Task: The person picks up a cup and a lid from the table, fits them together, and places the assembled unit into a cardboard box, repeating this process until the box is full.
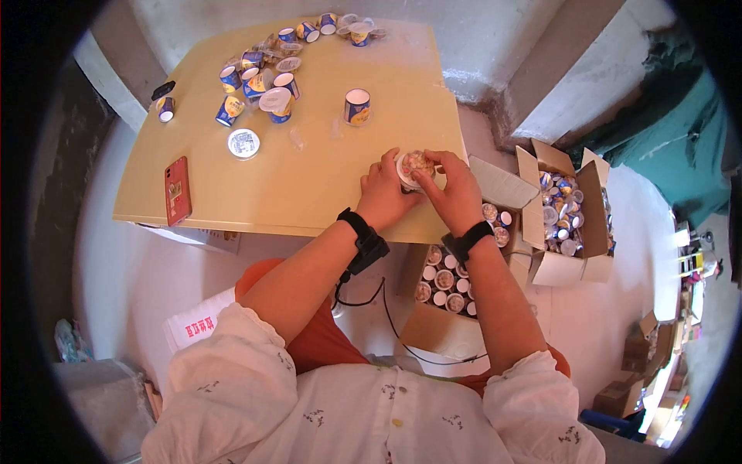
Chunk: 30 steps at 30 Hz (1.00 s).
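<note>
A small cup with pinkish, lumpy contents showing at its top is held between my hands over the table's right front part. My left hand wraps round its left side. From the right, my right hand grips the rim, thumb and fingers closed on the edge. Whether a clear lid sits on it is hard to make out. Beyond my hands, a blue and yellow paper cup stands upright. Farther left lies a round white tub or lid with dark print on top.
On the yellow table lie a red phone and a pile of blue cups with clear lids. At the right, a carton holds many cups and lids; another carton holds filled cups in rows. A black cable hangs below.
</note>
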Tool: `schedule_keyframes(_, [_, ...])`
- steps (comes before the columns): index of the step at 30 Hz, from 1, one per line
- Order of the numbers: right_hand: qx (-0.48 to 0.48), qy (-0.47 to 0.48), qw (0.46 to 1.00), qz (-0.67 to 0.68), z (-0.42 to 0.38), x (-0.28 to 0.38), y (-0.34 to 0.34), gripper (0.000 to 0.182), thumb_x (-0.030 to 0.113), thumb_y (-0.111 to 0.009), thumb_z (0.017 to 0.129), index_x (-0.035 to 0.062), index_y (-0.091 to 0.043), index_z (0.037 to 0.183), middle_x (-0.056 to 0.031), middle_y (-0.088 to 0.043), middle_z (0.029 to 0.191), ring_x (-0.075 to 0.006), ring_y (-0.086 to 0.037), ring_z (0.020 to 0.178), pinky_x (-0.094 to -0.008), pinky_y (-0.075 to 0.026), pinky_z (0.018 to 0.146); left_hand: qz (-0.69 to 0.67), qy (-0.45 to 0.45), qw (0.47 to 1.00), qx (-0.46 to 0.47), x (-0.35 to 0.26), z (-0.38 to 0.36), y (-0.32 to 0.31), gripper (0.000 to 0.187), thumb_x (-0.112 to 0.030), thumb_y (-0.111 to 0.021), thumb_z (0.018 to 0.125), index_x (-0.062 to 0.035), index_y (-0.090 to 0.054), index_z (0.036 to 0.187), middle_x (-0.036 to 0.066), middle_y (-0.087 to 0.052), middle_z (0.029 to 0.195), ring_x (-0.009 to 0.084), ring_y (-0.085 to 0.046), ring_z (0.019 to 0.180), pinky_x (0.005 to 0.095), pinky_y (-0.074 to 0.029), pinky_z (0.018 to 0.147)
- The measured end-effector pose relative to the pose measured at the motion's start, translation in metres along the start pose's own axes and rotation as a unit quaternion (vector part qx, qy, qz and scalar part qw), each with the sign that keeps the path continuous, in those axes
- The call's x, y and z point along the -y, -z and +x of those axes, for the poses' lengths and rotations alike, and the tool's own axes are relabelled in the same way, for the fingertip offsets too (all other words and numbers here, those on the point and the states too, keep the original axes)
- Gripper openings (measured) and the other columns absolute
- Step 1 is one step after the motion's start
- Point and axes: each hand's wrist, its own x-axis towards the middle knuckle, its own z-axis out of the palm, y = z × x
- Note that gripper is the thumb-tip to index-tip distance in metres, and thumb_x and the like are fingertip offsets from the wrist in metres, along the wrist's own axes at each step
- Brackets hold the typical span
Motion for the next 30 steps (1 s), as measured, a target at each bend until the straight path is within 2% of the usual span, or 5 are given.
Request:
schedule_keyframes(8, [0.049,0.013,0.998,0.027,0.011,0.000,0.020,0.038,0.028,-0.067,0.089,0.0038,-0.061,0.118,-0.0170,-0.062,0.099,-0.0301,-0.061,0.088,-0.0384,-0.049,0.078,-0.008,-0.028,0.999,0.044,-0.012,0.011,0.018,0.057,-0.027,-0.081,0.071,-0.0026,-0.052,0.113,0.016,-0.063,0.111,0.0327,-0.056,0.111,0.0442,-0.041,0.094])
schedule_keyframes(10, [0.079,-0.021,0.995,0.057,0.008,0.001,0.035,0.038,0.028,-0.066,0.091,0.0037,-0.060,0.120,-0.0164,-0.062,0.096,-0.0271,-0.060,0.085,-0.0365,-0.049,0.076,-0.237,-0.005,0.965,0.110,-0.021,0.007,0.022,0.056,-0.024,-0.082,0.073,-0.0004,-0.052,0.114,0.014,-0.063,0.106,0.0268,-0.061,0.099,0.0394,-0.048,0.087])
schedule_keyframes(15, [0.062,-0.124,0.981,0.136,-0.020,0.006,0.080,0.031,0.024,-0.056,0.097,0.0025,-0.055,0.119,-0.0147,-0.059,0.081,-0.0217,-0.057,0.069,-0.0336,-0.048,0.068,-0.371,-0.026,0.908,0.195,-0.060,-0.006,0.028,0.051,-0.022,-0.078,0.083,-0.0017,-0.049,0.119,0.005,-0.059,0.101,0.0130,-0.059,0.088,0.0286,-0.051,0.074])
schedule_keyframes(20, [-0.032,-0.053,0.995,0.081,-0.058,0.002,0.100,0.029,0.028,-0.042,0.102,0.0019,-0.045,0.114,-0.0209,-0.064,0.086,-0.0384,-0.064,0.078,-0.0424,-0.047,0.065,-0.423,0.010,0.844,0.329,-0.085,-0.011,0.015,0.057,-0.024,-0.078,0.084,-0.0024,-0.046,0.126,0.005,-0.059,0.100,0.0100,-0.059,0.084,0.0241,-0.052,0.066])
schedule_keyframes(30, [-0.049,-0.163,0.984,0.056,-0.121,-0.005,0.135,0.034,0.033,-0.035,0.101,0.0063,-0.048,0.116,-0.0222,-0.060,0.073,-0.0452,-0.060,0.071,-0.0486,-0.045,0.061,-0.334,-0.059,0.860,0.382,-0.127,-0.031,-0.024,0.058,-0.027,-0.077,0.084,-0.0064,-0.042,0.124,0.005,-0.056,0.101,0.0090,-0.057,0.088,0.0232,-0.051,0.074])
